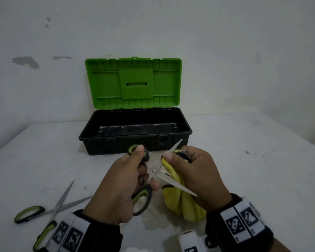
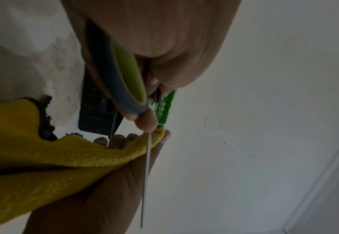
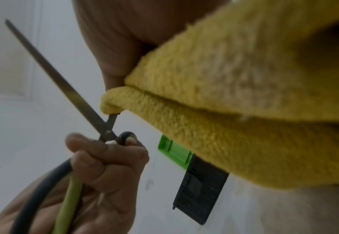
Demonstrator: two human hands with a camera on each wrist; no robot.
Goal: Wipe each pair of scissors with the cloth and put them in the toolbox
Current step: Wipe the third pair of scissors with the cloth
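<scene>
A pair of scissors (image 1: pixel 154 170) with black-and-green handles is held above the table, its blades spread wide. My left hand (image 1: pixel 142 171) grips both handles. My right hand (image 1: pixel 173 158) pinches the yellow cloth (image 1: pixel 178 200) around the upper blade near the pivot; that blade's tip sticks out past the fingers. In the right wrist view the cloth (image 3: pixel 234 102) folds over that blade while the other blade (image 3: pixel 64 83) stands bare. The black toolbox (image 1: pixel 135 140) sits just behind the hands with its green lid (image 1: pixel 135 82) raised.
A second pair of scissors (image 1: pixel 49 210) lies open on the white table (image 1: pixel 262 160) at the front left, partly hidden by my left wristband. A white object (image 1: pixel 189 240) sits at the bottom edge. The wall rises right behind the toolbox.
</scene>
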